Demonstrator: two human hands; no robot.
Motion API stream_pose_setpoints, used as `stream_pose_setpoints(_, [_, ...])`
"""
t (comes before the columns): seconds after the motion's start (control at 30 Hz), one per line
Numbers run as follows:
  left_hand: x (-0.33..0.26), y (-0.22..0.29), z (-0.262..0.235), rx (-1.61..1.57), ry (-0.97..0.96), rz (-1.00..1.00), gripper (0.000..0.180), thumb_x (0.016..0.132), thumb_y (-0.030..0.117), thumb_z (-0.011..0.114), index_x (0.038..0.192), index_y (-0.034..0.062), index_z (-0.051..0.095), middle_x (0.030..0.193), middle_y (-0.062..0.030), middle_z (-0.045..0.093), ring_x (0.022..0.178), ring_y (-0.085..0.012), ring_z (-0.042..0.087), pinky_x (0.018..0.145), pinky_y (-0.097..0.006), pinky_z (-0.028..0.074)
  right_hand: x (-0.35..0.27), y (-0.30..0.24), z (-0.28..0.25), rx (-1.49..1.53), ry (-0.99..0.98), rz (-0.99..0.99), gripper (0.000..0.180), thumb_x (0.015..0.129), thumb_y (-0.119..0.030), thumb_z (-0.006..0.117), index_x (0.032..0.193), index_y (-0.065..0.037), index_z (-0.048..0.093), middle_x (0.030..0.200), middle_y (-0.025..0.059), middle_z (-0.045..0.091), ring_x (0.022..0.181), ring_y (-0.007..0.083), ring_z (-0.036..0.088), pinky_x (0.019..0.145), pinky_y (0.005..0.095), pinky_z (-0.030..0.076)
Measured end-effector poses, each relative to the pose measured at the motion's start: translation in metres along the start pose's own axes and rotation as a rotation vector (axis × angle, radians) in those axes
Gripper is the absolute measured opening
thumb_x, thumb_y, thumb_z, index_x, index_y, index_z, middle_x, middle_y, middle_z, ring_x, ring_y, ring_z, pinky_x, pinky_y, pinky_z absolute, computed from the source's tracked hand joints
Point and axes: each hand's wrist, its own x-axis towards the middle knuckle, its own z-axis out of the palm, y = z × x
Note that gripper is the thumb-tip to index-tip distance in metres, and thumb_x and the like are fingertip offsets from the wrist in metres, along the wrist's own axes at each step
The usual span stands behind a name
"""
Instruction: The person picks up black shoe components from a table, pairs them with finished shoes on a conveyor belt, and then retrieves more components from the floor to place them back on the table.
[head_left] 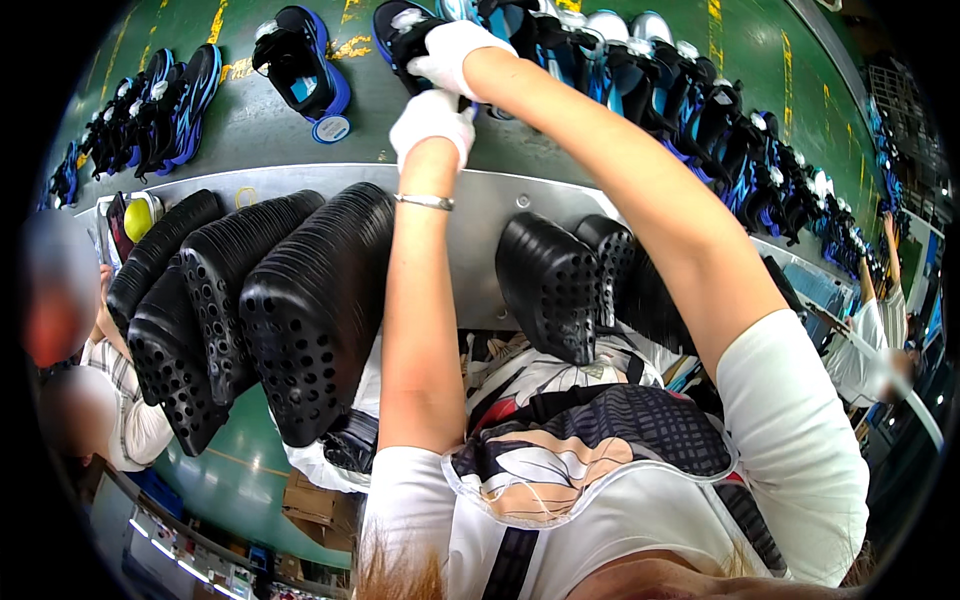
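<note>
Head view: both gloved hands are up on the green conveyor belt (250, 120), working one black-and-blue shoe (405, 35) at the near end of the long row of shoes (700, 110). The right hand (455, 50) is curled, its grip closed over the shoe's upper. The left hand (432, 118) sits just below, fingers bunched; what it pinches I cannot tell. That shoe looks light, with a soft upper and stiffer sole, so best held by heel or sole. Stacked black soles (300, 300) hang nearer.
</note>
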Motion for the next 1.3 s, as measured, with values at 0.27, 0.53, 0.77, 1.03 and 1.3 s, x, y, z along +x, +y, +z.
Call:
stream_pose_setpoints(0.27, [-0.004, -0.044, -0.002, 0.208, 0.416, -0.020, 0.040, 0.087, 0.040, 0.057, 0.121, 0.0208, 0.063, 0.125, -0.0080, 0.060, 0.112, -0.0339, 0.058, 0.094, -0.042, 0.048, -0.194, 0.036, -0.017, 0.112, 0.091, -0.273, 0.026, 0.092, -0.029, 0.053, 0.099, -0.007, 0.065, 0.089, 0.0154, 0.065, 0.084, 0.0317, 0.063, 0.076, 0.0377, 0.051])
stream_pose_setpoints(0.53, [-0.105, -0.048, 0.034, -0.212, 0.669, 0.235, 0.037, 0.089, 0.032, 0.059, 0.121, 0.0133, 0.063, 0.124, -0.0117, 0.059, 0.107, -0.0297, 0.059, 0.094, -0.037, 0.046, -0.332, 0.034, 0.034, 0.224, 0.176, -0.382, 0.025, 0.081, -0.024, 0.068, 0.097, -0.005, 0.064, 0.095, 0.0104, 0.064, 0.083, 0.0299, 0.063, 0.073, 0.0366, 0.052])
stream_pose_setpoints(0.77, [-0.168, -0.060, 0.060, -0.361, 0.459, 0.142, 0.035, 0.087, 0.026, 0.059, 0.118, 0.0093, 0.064, 0.117, -0.0168, 0.061, 0.105, -0.0319, 0.060, 0.093, -0.038, 0.047, -0.335, 0.019, 0.074, 0.136, 0.321, -0.417, 0.042, 0.069, -0.023, 0.076, 0.103, -0.006, 0.058, 0.093, 0.0118, 0.059, 0.090, 0.0289, 0.061, 0.074, 0.0372, 0.051])
stream_pose_setpoints(1.03, [-0.203, -0.049, 0.071, -0.419, 0.431, 0.163, 0.032, 0.090, 0.024, 0.059, 0.117, 0.0081, 0.066, 0.107, -0.0125, 0.065, 0.093, -0.0227, 0.065, 0.085, -0.031, 0.049, -0.339, 0.020, 0.078, 0.122, 0.329, -0.328, 0.037, 0.074, -0.025, 0.073, 0.102, -0.006, 0.057, 0.094, 0.0109, 0.058, 0.089, 0.0298, 0.061, 0.073, 0.0379, 0.051])
stream_pose_setpoints(1.3, [-0.207, -0.041, 0.092, -0.497, 0.446, 0.215, 0.031, 0.094, 0.026, 0.049, 0.112, 0.0072, 0.066, 0.105, -0.0175, 0.065, 0.097, -0.0345, 0.061, 0.088, -0.039, 0.047, -0.332, 0.025, 0.080, 0.140, 0.344, -0.318, 0.045, 0.073, -0.031, 0.075, 0.106, -0.006, 0.058, 0.099, 0.0116, 0.059, 0.091, 0.0304, 0.061, 0.074, 0.0383, 0.052])
